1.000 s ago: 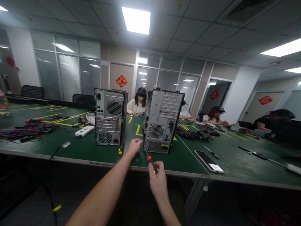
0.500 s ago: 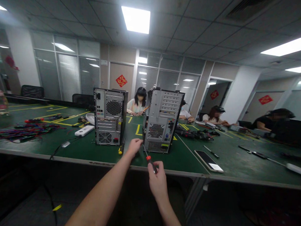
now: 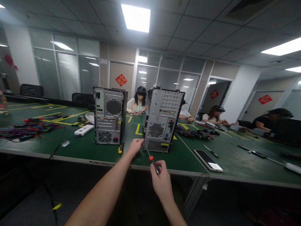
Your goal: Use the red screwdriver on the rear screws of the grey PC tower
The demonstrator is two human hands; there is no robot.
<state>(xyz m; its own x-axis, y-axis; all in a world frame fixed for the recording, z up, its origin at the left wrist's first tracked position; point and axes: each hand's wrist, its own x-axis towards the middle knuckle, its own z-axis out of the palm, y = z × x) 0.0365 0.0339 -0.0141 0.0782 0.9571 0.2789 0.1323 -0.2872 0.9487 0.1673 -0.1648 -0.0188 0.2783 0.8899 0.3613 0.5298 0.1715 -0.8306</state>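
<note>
My right hand (image 3: 161, 178) is closed round the handle of a screwdriver (image 3: 155, 166) with a red collar. Its thin shaft slants up and left to the lower left edge of a computer case (image 3: 155, 117), whose grey metal back faces me. At that same edge is my left hand (image 3: 136, 146), its fingers closed near the screwdriver tip. Whatever they pinch is too small to make out. A second computer case (image 3: 108, 115) stands upright to the left, and a yellow-and-black screwdriver (image 3: 121, 148) lies at its foot.
A phone (image 3: 208, 160) and a thin tool (image 3: 211, 151) lie to the right. Tangled coloured wires (image 3: 25, 132) and a white power strip (image 3: 84, 130) are at left. Black cables (image 3: 195, 134) lie behind the right case. Several people sit across the green table (image 3: 182, 164).
My right hand and the screwdriver handle have shifted slightly right and down. My left hand stays at the case's edge, and both cases stand where they were.
</note>
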